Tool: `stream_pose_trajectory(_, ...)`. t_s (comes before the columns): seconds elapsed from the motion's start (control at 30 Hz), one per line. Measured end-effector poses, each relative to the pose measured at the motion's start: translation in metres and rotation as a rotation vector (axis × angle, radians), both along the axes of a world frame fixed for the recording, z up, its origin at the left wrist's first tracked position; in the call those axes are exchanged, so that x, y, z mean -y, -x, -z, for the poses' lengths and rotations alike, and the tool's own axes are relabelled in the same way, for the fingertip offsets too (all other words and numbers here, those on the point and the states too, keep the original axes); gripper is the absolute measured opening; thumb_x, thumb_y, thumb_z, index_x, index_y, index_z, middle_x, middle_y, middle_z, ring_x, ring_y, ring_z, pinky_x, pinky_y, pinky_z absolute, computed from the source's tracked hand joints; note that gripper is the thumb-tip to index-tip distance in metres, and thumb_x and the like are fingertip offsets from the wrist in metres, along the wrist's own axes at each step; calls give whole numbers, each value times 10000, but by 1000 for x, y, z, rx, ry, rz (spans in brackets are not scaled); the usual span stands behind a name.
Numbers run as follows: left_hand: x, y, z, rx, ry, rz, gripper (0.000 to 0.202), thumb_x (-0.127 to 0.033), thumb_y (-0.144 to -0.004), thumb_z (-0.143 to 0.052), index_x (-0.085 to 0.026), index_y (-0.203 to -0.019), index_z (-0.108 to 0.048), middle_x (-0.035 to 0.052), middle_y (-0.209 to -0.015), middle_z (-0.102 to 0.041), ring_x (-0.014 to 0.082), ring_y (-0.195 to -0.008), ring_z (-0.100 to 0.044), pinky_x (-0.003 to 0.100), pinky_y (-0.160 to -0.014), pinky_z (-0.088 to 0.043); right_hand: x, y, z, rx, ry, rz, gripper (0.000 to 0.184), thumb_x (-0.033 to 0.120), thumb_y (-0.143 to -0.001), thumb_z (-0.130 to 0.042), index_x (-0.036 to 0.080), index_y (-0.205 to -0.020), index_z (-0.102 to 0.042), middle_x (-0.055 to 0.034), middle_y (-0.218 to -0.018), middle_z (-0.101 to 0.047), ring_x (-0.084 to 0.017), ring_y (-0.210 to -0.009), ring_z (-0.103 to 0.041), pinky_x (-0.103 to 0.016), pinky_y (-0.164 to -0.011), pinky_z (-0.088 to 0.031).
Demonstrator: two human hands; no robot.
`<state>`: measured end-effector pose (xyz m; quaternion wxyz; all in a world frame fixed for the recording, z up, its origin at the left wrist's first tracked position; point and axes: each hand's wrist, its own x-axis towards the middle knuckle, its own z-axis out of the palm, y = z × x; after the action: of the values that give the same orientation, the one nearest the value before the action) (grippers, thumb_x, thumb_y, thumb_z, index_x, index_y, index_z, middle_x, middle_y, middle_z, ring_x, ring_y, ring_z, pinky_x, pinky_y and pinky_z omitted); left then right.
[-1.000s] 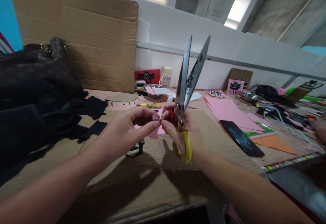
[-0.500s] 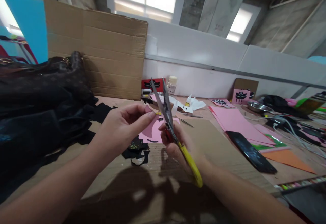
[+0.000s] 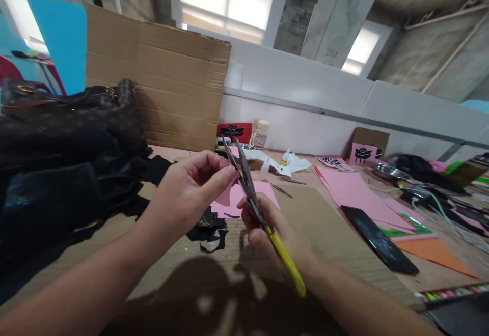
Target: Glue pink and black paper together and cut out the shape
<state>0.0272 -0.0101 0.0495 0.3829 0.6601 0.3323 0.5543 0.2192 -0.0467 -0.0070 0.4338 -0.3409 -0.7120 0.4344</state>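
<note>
My left hand (image 3: pixel 194 186) pinches a small piece of pink paper (image 3: pixel 226 193) between thumb and fingers. My right hand (image 3: pixel 269 219) is wrapped round a pair of scissors (image 3: pixel 288 262) with yellow handles, blades pointing up and away. The blades are slightly apart, close to my left thumb and the paper's edge; whether they touch the paper I cannot tell. Behind and below my hands lies a pink sheet (image 3: pixel 263 191) with small black pieces on it. Black scraps (image 3: pixel 210 231) lie on the cardboard under my left hand.
A cardboard mat (image 3: pixel 317 224) covers the table. Black cloth and a handbag (image 3: pixel 69 117) stand left, before an upright cardboard panel (image 3: pixel 183 86). To the right are a phone (image 3: pixel 378 239) and pink sheets (image 3: pixel 355 193). Tweezers (image 3: pixel 281 190) and a glue bottle (image 3: pixel 285 158) lie beyond.
The scissor blades have come closer together and lower, towards the paper by my left thumb. The view has shifted a little, and both hands keep their grip.
</note>
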Motion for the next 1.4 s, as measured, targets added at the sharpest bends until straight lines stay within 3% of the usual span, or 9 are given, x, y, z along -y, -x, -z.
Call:
stream_pose_trajectory(0.27,-1,0,5,31,-2,32,256,-405,-854,-719,-205,-740,-608,-34,-694,-631,115,-626,-575,209,-576,-473,1,4,-2,-5,-25,42,595,735,-803,-651,234,-1095,-520,15,-806,-438,-154,-695,-390,-279,-615,-361)
stream_pose_trajectory(0.47,1,-1,4,66,8,44,177,-300,-879,-702,-207,-751,-623,-53,-699,-632,86,-632,-582,172,-587,-471,1,5,-2,-26,-13,39,570,717,-816,-655,235,-1094,-529,12,-815,-450,-156,-708,-399,-279,-625,-357)
stream_pose_trajectory(0.7,2,0,4,87,41,82,230,-382,-862,-737,-203,-766,-630,-48,-701,-631,93,-637,-578,182,-591,-478,1,4,-3,12,-33,41,552,704,-842,-632,226,-1093,-520,33,-769,-422,-135,-636,-360,-269,-584,-337)
stream_pose_trajectory(1.1,3,-2,3,110,20,80,164,-206,-895,-664,-200,-740,-610,-69,-667,-619,63,-612,-564,142,-569,-459,3,6,-2,-3,-57,75,557,705,-842,-633,213,-1084,-535,24,-780,-448,-136,-662,-394,-263,-595,-355)
stream_pose_trajectory(1.4,2,0,3,78,-13,72,173,-217,-912,-658,-200,-745,-613,-79,-670,-617,40,-611,-550,110,-569,-451,3,5,-3,4,-28,72,563,709,-827,-648,225,-1088,-526,22,-775,-448,-146,-669,-390,-271,-600,-342)
